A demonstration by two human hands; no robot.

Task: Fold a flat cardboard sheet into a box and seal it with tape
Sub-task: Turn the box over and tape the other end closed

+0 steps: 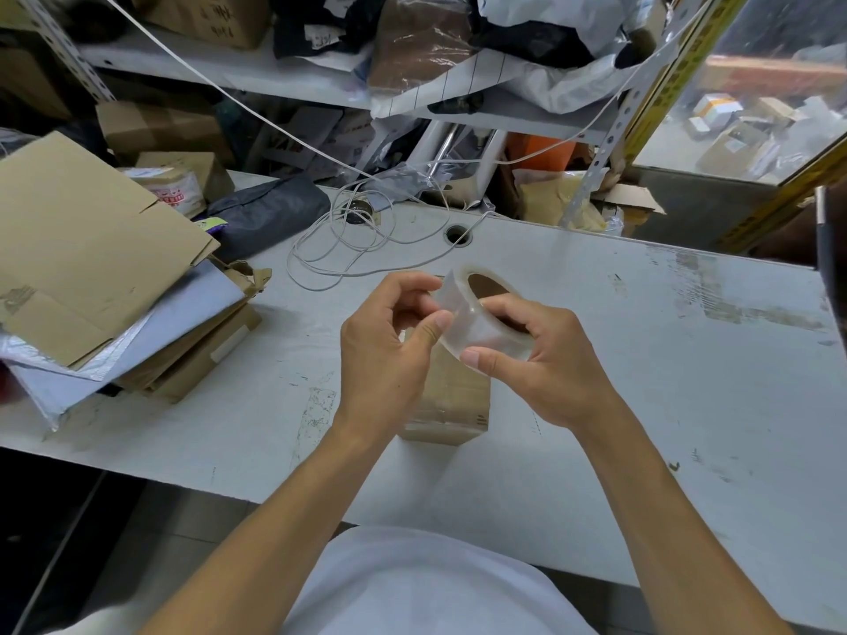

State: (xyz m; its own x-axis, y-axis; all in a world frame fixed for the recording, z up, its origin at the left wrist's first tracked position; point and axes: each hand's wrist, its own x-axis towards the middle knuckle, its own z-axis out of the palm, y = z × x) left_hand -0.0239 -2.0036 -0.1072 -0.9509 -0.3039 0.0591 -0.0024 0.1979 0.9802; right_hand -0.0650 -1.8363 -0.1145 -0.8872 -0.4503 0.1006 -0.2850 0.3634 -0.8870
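Both hands are working a roll of clear tape above a small cardboard box.

The right hand (545,359) is gripping the tape roll (486,313), thumb curled under its outer face and fingers hooked into the core, forearm angling in from the lower right. The left hand (389,341) is pinching the tape's loose end at the roll's left side between its thumb and curled fingers, wrist slightly bent. The cardboard box (451,405) is sitting on the surface (641,359) directly beneath and between the two wrists, partly hidden by them.
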